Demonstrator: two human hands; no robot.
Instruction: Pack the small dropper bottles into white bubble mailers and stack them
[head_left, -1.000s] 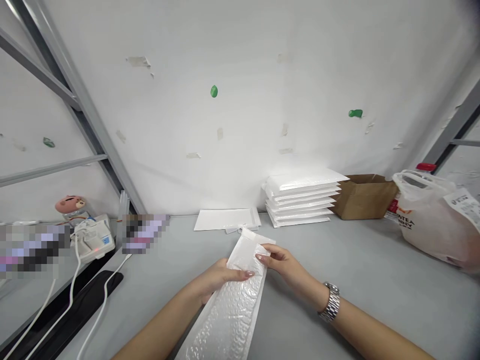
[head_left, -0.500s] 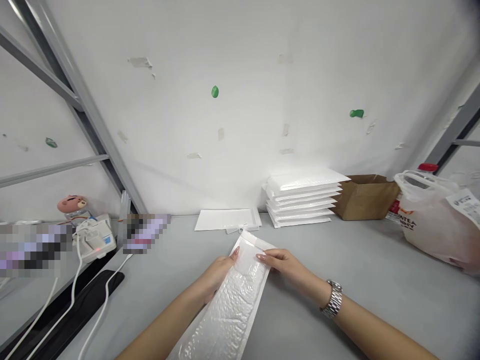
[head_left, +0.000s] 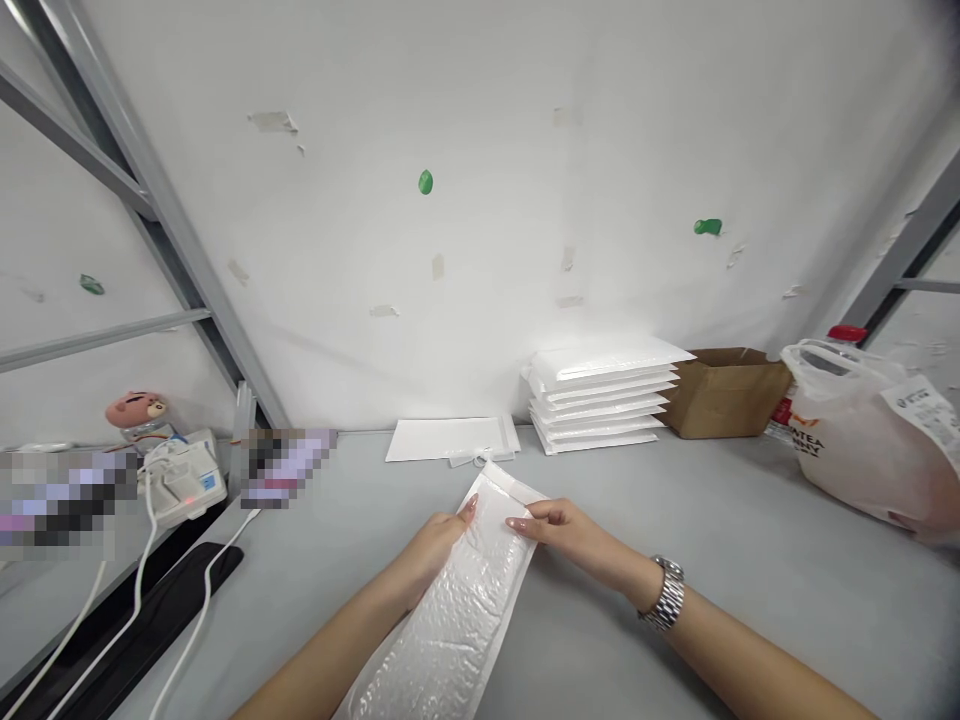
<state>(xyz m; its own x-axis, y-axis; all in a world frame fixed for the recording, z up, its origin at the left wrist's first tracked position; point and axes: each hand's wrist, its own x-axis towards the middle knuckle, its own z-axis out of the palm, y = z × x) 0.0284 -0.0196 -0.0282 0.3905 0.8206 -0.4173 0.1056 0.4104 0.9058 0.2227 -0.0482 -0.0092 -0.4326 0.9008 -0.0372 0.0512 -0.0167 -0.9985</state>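
Observation:
A white bubble mailer [head_left: 457, 620] slants up from the bottom edge of the view, its flap end pointing away from me. My left hand [head_left: 439, 545] grips its left edge, thumb on top and the other fingers hidden beneath. On the right edge, close to the flap, my right hand [head_left: 559, 530] pinches the mailer between thumb and fingers. A silver watch [head_left: 664, 592] is on my right wrist. Beyond the mailer lie flat white sheets or envelopes [head_left: 442, 438] with a small clear piece at their near edge.
A stack of several white bubble mailers [head_left: 604, 395] stands by the wall, beside an open brown cardboard box [head_left: 724, 395]. At right sits a white plastic bag [head_left: 862, 440]. White cables [head_left: 206, 590], a power strip [head_left: 191, 480] and a black flat object [head_left: 150, 630] occupy the left.
The right thumb has slid slightly left and down on the mailer. The mailer's body has shifted a little; both hands keep hold. The whole view has moved slightly.

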